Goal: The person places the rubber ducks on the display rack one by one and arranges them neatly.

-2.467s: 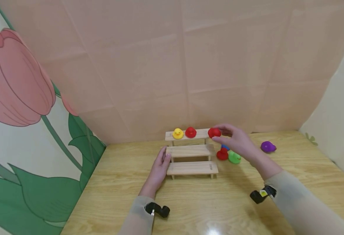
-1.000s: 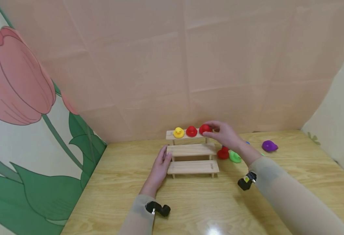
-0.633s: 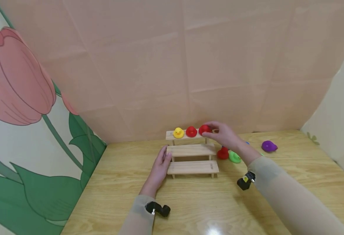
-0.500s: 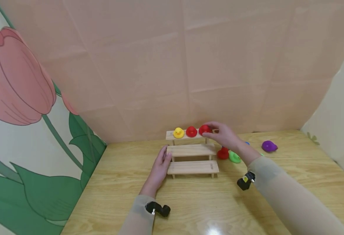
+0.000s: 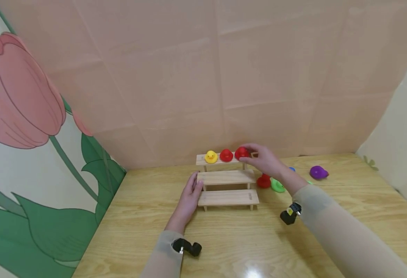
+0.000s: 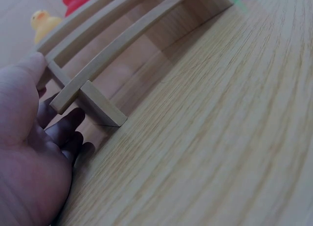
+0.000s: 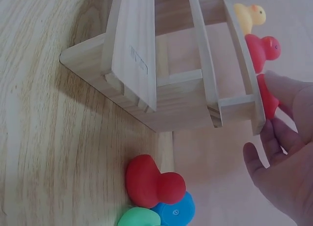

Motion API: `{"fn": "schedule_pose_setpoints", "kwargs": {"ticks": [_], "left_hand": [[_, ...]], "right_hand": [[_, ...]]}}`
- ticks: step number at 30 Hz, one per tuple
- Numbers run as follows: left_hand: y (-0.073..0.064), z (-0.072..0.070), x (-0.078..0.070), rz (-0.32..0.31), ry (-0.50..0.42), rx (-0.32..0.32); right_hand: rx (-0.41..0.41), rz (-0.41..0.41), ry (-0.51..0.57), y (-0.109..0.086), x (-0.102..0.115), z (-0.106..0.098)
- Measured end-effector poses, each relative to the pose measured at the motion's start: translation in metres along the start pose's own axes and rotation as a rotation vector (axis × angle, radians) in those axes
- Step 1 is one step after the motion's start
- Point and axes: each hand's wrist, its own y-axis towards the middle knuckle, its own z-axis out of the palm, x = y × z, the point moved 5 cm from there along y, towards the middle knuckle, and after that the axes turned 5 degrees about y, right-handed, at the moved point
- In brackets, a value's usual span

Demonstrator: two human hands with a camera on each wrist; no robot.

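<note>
A three-tier wooden display stand [image 5: 228, 197] stands on the table. My left hand [image 5: 188, 197] grips its left end, thumb at the middle tier and fingers curled around the side, as the left wrist view shows. On the top tier sit a yellow rubber duck [image 5: 211, 156] and, beside it, a red rubber duck [image 5: 226, 155]. At the right end of that tier, my right hand [image 5: 264, 159] pinches another red rubber duck [image 5: 240, 153] between thumb and fingers. In the right wrist view this duck [image 7: 267, 100] is at the shelf surface, partly hidden by the thumb.
Right of the stand lie a red duck [image 5: 264, 181], a green duck [image 5: 277, 185] and a blue one [image 7: 178, 211], partly covered by my right forearm in the head view. A purple duck [image 5: 318, 172] lies farther right. A pinkish cloth-like backdrop [image 5: 175, 96] rises behind the table.
My right hand has moved left with the red duck, from the stand's right edge to beside the other red duck. Over the last second it stays still; the left hand has not moved.
</note>
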Motion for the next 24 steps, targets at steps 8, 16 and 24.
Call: {"fn": "schedule_pose_setpoints", "kwargs": {"ticks": [8,16,24], "left_hand": [[-0.002,-0.003,-0.001,-0.011,0.007,-0.008],[-0.002,0.002,-0.002,-0.022,0.011,-0.001],[-0.001,0.007,-0.008,-0.014,-0.005,0.014]], "right_hand": [[-0.012,0.002,0.081,-0.011,0.002,-0.002],[-0.086,0.017,0.142,-0.045,0.000,-0.015],[-0.152,0.023,0.067,-0.083,-0.010,-0.034]]}}
